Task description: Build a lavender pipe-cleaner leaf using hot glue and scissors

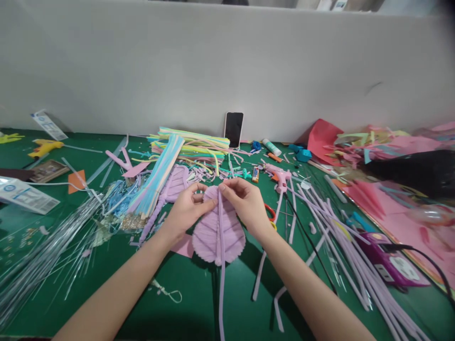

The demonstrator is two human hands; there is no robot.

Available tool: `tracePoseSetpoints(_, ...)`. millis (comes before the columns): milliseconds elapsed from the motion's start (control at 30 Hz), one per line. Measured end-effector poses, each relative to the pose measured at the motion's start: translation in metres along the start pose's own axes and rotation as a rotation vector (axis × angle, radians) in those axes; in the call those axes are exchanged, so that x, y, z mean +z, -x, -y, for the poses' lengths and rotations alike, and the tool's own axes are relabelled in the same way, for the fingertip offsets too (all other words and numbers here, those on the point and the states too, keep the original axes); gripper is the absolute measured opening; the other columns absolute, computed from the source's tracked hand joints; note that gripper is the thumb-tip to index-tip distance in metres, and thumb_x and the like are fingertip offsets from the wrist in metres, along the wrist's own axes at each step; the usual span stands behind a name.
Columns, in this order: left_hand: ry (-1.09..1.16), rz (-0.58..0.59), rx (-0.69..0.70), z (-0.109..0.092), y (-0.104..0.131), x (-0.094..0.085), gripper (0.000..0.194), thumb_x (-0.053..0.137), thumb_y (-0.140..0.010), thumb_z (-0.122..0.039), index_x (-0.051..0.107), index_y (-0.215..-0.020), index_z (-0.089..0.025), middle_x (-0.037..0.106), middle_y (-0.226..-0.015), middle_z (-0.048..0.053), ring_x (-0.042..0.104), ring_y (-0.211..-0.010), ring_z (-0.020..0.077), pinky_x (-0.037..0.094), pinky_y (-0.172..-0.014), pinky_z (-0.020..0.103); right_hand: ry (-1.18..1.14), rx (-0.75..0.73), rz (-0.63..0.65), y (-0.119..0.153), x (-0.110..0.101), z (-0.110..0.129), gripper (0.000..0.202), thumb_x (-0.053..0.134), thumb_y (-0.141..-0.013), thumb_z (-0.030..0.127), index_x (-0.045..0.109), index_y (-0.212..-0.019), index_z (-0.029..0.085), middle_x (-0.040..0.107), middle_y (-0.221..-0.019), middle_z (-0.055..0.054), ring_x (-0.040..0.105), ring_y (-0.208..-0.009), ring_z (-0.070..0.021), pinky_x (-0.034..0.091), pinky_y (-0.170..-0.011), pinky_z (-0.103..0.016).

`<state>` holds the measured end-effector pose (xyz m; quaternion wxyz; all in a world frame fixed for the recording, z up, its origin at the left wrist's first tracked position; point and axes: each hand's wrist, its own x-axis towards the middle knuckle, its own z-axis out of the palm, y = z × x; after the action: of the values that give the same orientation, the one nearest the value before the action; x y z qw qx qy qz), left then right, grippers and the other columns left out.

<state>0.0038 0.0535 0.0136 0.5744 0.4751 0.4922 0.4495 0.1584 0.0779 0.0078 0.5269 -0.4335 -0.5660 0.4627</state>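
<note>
A lilac leaf made of fuzzy pipe cleaners [206, 239], with ribbed veins and a scalloped edge, is held just over the green table. My left hand [186, 210] grips its upper left edge between thumb and fingers. At the leaf's top, my right hand [250, 206] pinches a long lilac pipe cleaner [222, 293] against the midline; its loose end runs down past the rounded bottom toward me. Both hands are closed, and their fingers hide the tip of the leaf. Behind my left hand lies another lilac leaf [176, 182] with a wrapped stem.
A pink glue gun [279, 175] lies beyond my right hand, near red-handled scissors [270, 213]. Loose lilac pipe cleaners [351, 265] and a purple power strip [391, 263] are at right. Silver wires [67, 246] spread left. Pastel pipe cleaner bundles [156, 175] and a phone [233, 129] stand behind.
</note>
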Motion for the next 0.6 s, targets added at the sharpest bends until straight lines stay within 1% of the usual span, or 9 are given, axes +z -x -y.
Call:
tracePoseSetpoints(67,-0.132,-0.043,0.106,0.002,0.0,-0.002,0.03,0.073,-0.073,-0.028,0.052,-0.093,-0.02,0.062,-0.073,-0.003,0.062,-0.065,0.0132,0.045,-0.055,0.021,-0.02,0.02,0.003,0.001,-0.001,-0.003,0.022,0.071,-0.075,0.04,0.066,-0.078,0.018,0.067,-0.074,0.0,0.059,-0.067,-0.0137,0.047,-0.063,-0.026)
tracePoseSetpoints(100,-0.215,-0.084,0.193,0.002,0.001,-0.003,0.027,0.07,-0.077,-0.028,0.052,-0.096,-0.02,0.063,-0.082,0.0,0.064,-0.073,0.0149,0.048,-0.058,0.023,-0.033,0.037,0.006,0.002,-0.001,-0.005,0.023,0.071,-0.075,0.041,0.066,-0.077,0.018,0.066,-0.073,0.0,0.058,-0.066,-0.0133,0.046,-0.063,-0.026)
tracePoseSetpoints(167,-0.408,-0.153,0.413,0.001,0.003,-0.006,0.023,0.064,-0.082,-0.025,0.055,-0.103,-0.021,0.062,-0.1,0.005,0.064,-0.091,0.0184,0.052,-0.069,0.028,-0.065,0.08,0.014,0.002,-0.003,-0.008,0.025,0.071,-0.075,0.042,0.065,-0.077,0.018,0.065,-0.071,0.001,0.056,-0.063,-0.0123,0.045,-0.061,-0.026)
tracePoseSetpoints(233,-0.612,-0.153,0.602,0.0,0.004,-0.009,0.02,0.064,-0.083,-0.022,0.061,-0.103,-0.021,0.059,-0.112,0.007,0.06,-0.107,0.0218,0.053,-0.086,0.036,-0.092,0.107,0.018,0.003,-0.004,-0.01,0.027,0.072,-0.074,0.044,0.065,-0.077,0.018,0.064,-0.07,0.001,0.054,-0.062,-0.0116,0.044,-0.061,-0.025)
tracePoseSetpoints(267,-0.704,-0.134,0.663,-0.001,0.005,-0.01,0.017,0.066,-0.082,-0.02,0.065,-0.1,-0.022,0.058,-0.115,0.008,0.057,-0.114,0.0234,0.05,-0.094,0.04,-0.097,0.11,0.019,0.003,-0.004,-0.011,0.027,0.072,-0.074,0.044,0.065,-0.078,0.018,0.064,-0.071,0.001,0.054,-0.062,-0.0115,0.044,-0.062,-0.025)
tracePoseSetpoints(333,-0.837,-0.115,0.726,-0.002,0.005,-0.012,0.01,0.069,-0.08,-0.019,0.07,-0.09,-0.022,0.056,-0.121,0.009,0.052,-0.122,0.0264,0.044,-0.104,0.047,-0.082,0.101,0.023,0.003,-0.005,-0.012,0.027,0.072,-0.075,0.044,0.065,-0.078,0.018,0.064,-0.073,0.001,0.055,-0.064,-0.0118,0.044,-0.063,-0.025)
tracePoseSetpoints(467,-0.973,-0.122,0.817,-0.001,0.005,-0.013,0.006,0.069,-0.082,-0.018,0.073,-0.086,-0.022,0.057,-0.126,0.009,0.047,-0.126,0.0284,0.042,-0.107,0.051,-0.018,0.076,0.033,0.004,-0.004,-0.012,0.026,0.07,-0.077,0.044,0.066,-0.079,0.018,0.066,-0.076,0.0,0.057,-0.069,-0.0132,0.044,-0.067,-0.026)
tracePoseSetpoints(600,-1.144,-0.124,1.028,-0.001,0.006,-0.011,0.009,0.063,-0.087,-0.016,0.071,-0.084,-0.02,0.059,-0.127,0.01,0.044,-0.128,0.0287,0.04,-0.108,0.052,0.006,0.07,0.026,0.005,-0.003,-0.011,0.025,0.069,-0.078,0.044,0.066,-0.079,0.018,0.067,-0.077,0.0,0.058,-0.071,-0.014,0.044,-0.068,-0.027)
